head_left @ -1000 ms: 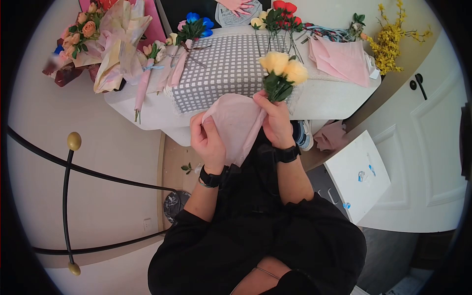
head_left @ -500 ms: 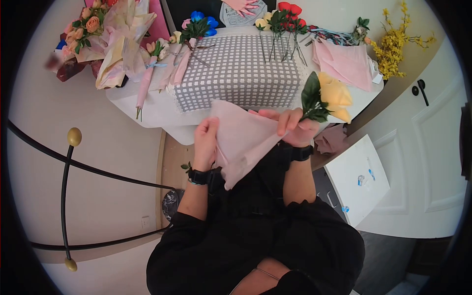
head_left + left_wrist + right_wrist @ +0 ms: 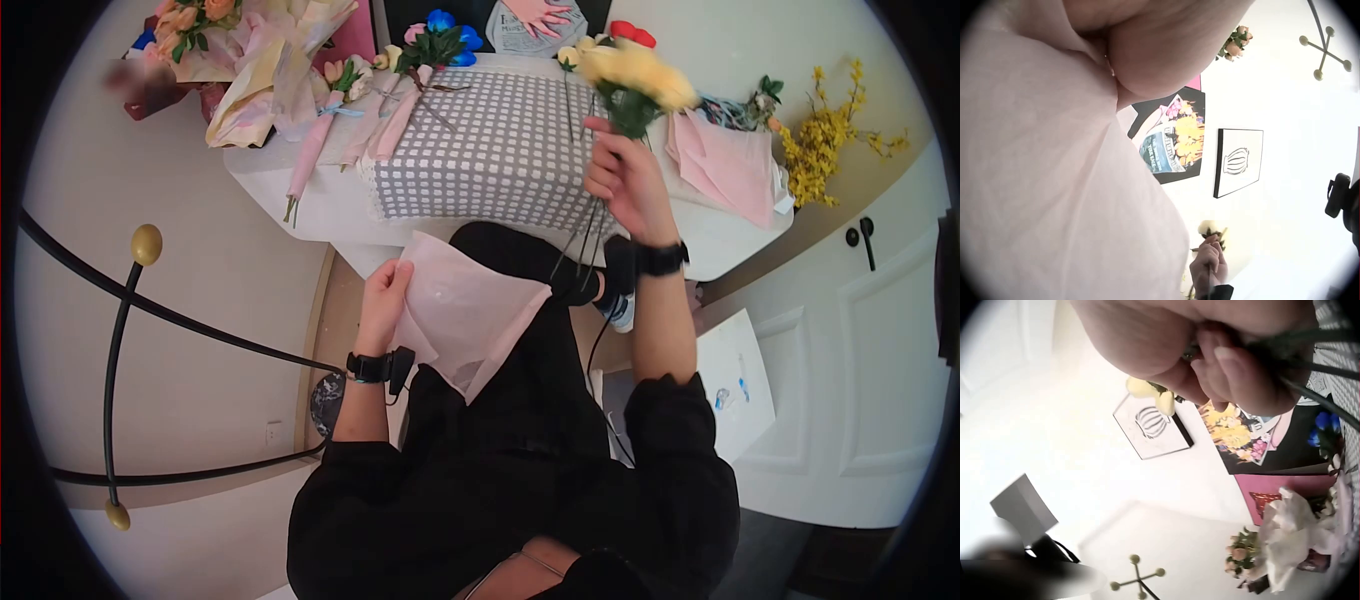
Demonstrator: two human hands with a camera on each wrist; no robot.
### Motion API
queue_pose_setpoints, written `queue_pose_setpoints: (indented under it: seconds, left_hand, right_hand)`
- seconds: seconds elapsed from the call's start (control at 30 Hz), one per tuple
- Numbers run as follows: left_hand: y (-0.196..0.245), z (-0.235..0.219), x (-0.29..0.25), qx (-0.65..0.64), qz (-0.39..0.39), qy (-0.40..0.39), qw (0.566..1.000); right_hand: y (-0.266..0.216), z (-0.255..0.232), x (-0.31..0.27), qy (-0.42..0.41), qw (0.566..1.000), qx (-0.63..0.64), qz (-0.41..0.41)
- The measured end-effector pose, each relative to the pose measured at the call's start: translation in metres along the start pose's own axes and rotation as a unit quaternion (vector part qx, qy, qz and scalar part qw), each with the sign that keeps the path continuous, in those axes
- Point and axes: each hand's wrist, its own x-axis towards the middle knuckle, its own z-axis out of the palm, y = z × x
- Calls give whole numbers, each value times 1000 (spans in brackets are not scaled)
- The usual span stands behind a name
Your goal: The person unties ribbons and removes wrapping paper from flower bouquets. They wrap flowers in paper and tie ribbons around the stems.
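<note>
My left hand (image 3: 379, 306) pinches the left edge of a sheet of pale pink wrapping paper (image 3: 468, 315), which is folded to a point over my lap. In the left wrist view the paper (image 3: 1041, 169) fills much of the picture beside the hand. Farther right and higher, my right hand (image 3: 632, 190) grips several yellow artificial roses (image 3: 640, 78) by their dark stems. The blossoms are blurred above the fist, and the stems hang below it. The right wrist view shows curled fingers (image 3: 1241, 375) around the green stems (image 3: 1319, 397).
A white table with a grey checked cloth (image 3: 480, 150) stands ahead. Wrapped bouquets (image 3: 270, 75), pink-wrapped stems (image 3: 312, 160) and blue roses (image 3: 455, 42) lie on its left. More pink paper (image 3: 725, 165) and yellow sprays (image 3: 830, 150) are at right. A white cabinet (image 3: 740, 380) stands beside me.
The right hand has drawn away from the paper, up and over the table with the yellow roses. The left hand has shifted left and down, keeping the paper, which hangs wider open.
</note>
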Motion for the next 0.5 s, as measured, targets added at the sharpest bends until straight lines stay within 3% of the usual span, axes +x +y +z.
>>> queue_pose_setpoints:
  seconds: [0.07, 0.27, 0.3, 0.37, 0.43, 0.5]
  left_hand:
    - [-11, -2, 0, -9, 3, 5, 1000]
    - [-35, -5, -3, 5, 0, 15, 1000]
    - [-36, -8, -3, 11, -16, 14, 1000]
    - [-33, -11, -2, 16, -28, 16, 999]
    - [-27, -12, -3, -9, -47, 24, 999]
    - [-32, -14, 0, -8, -52, 28, 998]
  right_hand:
    - [4, -1, 53, 27, 996, -86, 19]
    - [20, -32, 212, 75, 983, -147, 75]
    - [22, -36, 228, 70, 984, -148, 71]
    - [26, -46, 256, 163, 962, -207, 71]
    - [34, -63, 282, 167, 952, -251, 43]
    - [39, -70, 290, 219, 917, -334, 15]
